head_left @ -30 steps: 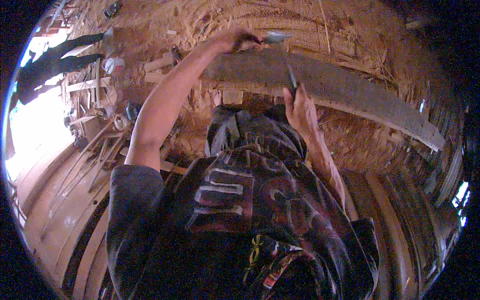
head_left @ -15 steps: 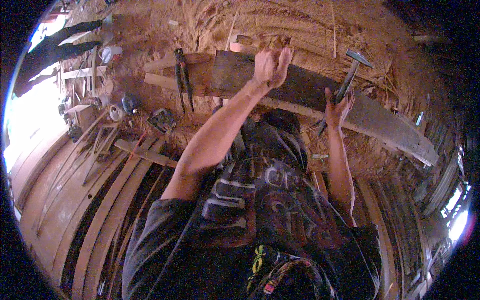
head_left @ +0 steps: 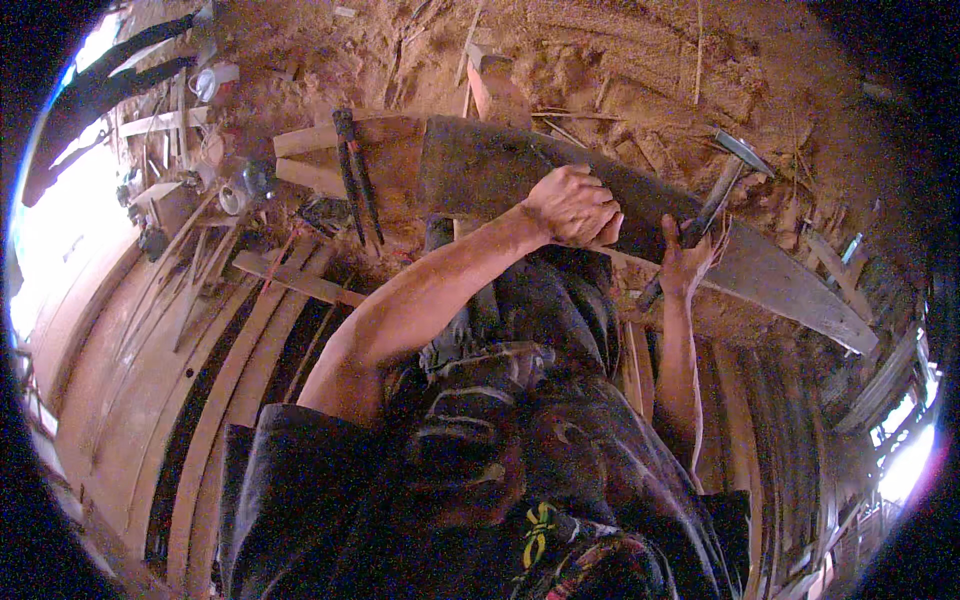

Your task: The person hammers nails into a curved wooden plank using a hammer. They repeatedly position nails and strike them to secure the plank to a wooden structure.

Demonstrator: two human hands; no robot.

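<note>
A long weathered plank [head_left: 490,165] lies crosswise in front of me, its right part running toward the lower right. My left hand [head_left: 575,207] is closed over the plank's near side, and whatever its fingers pinch is hidden. My right hand [head_left: 690,255] grips a hammer [head_left: 716,200] by the handle, with the metal head raised to the upper right and the handle's end below the palm. Long-handled pincers [head_left: 358,185], dark with some orange, rest across the paler wood at the plank's left end.
Sawdust-like brown ground [head_left: 620,60] with wood scraps spreads beyond the plank. A block with a pinkish face [head_left: 497,92] stands there. Long boards [head_left: 215,410] lie at the left, with a white mug-like container [head_left: 208,82] farther off. More planks [head_left: 745,420] are at the right.
My left hand has come nearer my body and slightly right, from above the plank's far part to its near side, fingers now curled. The hammer and right hand have shifted a little right and nearer.
</note>
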